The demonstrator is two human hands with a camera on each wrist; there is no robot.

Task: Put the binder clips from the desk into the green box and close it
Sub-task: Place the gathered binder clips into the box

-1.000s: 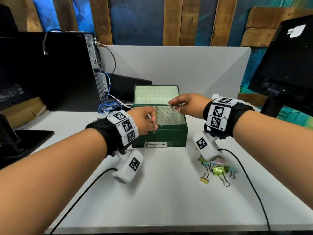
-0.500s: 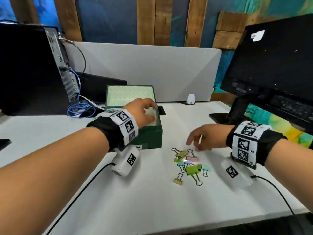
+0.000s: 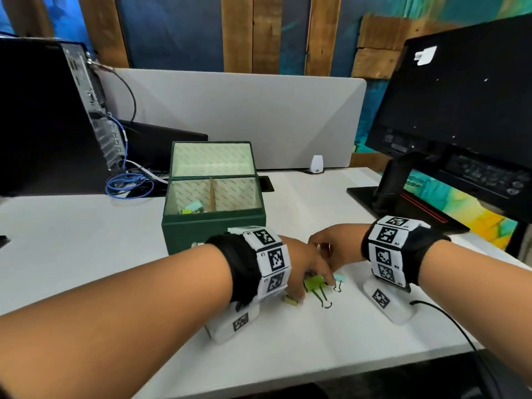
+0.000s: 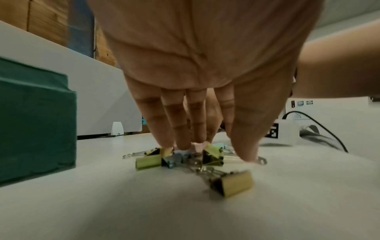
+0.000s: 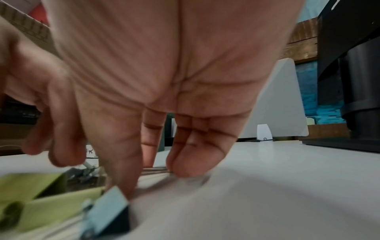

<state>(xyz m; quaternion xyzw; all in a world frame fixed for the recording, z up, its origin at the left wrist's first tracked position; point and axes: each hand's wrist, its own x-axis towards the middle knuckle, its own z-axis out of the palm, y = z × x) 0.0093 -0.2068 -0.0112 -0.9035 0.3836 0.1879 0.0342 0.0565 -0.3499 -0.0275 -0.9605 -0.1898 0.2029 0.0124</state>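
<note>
The green box (image 3: 213, 234) (image 4: 35, 129) stands on the white desk with its lid (image 3: 211, 159) raised; a few clips (image 3: 191, 208) lie in its left compartment. To its right front lies a pile of coloured binder clips (image 3: 315, 283) (image 4: 174, 160), with a small yellow one (image 3: 291, 300) (image 4: 234, 183) nearest me. My left hand (image 3: 313, 286) (image 4: 211, 151) reaches down over the pile, straight fingers and thumb touching clips on either side. My right hand (image 3: 319, 249) (image 5: 96, 175) comes in from the right, fingertips down among the wire handles beside a green clip (image 5: 41, 203) and a blue clip (image 5: 107, 209).
A black monitor (image 3: 460, 125) on a stand (image 3: 394, 180) fills the right. A computer tower (image 3: 49, 116) and coiled blue cable (image 3: 126, 182) sit at the left. A grey divider (image 3: 244, 116) runs behind the box, with a small white bracket (image 3: 316, 164) at its foot.
My left hand has left the box and dropped onto the clip pile. My right hand has closed in on the pile from the right. My view has shifted right and down.
</note>
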